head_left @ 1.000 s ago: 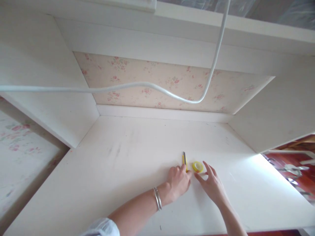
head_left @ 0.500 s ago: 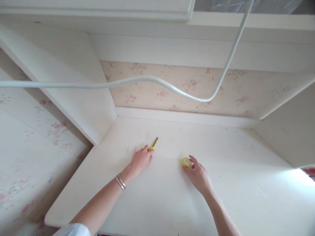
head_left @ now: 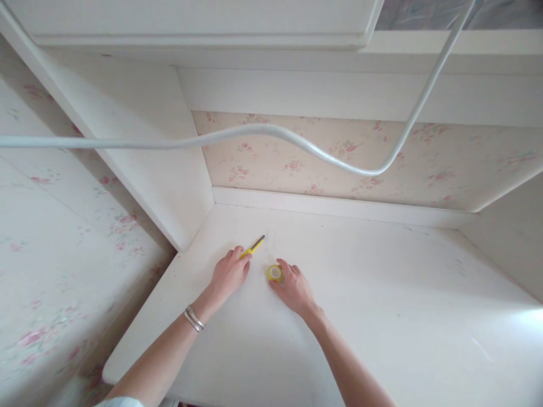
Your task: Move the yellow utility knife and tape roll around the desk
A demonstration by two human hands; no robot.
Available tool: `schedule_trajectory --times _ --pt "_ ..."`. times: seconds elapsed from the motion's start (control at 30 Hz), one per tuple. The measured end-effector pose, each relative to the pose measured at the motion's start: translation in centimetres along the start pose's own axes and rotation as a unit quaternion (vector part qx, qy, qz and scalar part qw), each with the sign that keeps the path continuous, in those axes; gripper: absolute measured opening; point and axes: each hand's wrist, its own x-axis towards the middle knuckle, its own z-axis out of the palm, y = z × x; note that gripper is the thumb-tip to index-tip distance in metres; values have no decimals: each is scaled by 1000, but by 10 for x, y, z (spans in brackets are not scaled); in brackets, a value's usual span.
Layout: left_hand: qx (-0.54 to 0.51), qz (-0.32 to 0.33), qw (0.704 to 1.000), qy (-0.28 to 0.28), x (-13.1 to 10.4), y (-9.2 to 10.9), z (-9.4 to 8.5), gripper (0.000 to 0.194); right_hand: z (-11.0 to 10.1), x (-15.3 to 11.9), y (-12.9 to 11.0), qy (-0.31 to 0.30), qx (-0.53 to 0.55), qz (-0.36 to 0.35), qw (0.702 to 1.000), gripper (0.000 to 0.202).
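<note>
My left hand is closed around the rear of a yellow utility knife, whose dark grey front end points away to the upper right, low over the white desk top. A little to the right, my right hand grips a small roll of yellow tape between thumb and fingers, its round pale middle facing up. The roll sits at or just above the desk surface; I cannot tell which. A short gap separates knife and tape. Silver bangles circle my left wrist.
A white cable hangs across the view, in front of a white overhead cabinet. Behind the desk runs a low white ledge under floral wallpaper. White side panels stand left and right.
My right hand has moved left with the tape, closer to the knife. My left hand, still holding the knife, has shifted slightly left in view. The camera has turned a little left.
</note>
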Motion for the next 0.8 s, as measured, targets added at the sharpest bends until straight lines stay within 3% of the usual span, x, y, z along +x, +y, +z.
schedule_trajectory --times 0.13,0.3,0.6,0.8 --pt "-76 52 995 30 -11 27 2 28 8 1 -5 3 10 -16 1000 52" --pt "-137 68 988 -25 -14 50 13 33 10 -9 -2 15 24 -22 999 60" --pt "-88 34 990 -101 -9 73 11 34 7 -28 13 19 19 -28 999 64" --pt "-51 31 991 -122 -8 87 7 31 6 -33 15 16 11 -28 999 62"
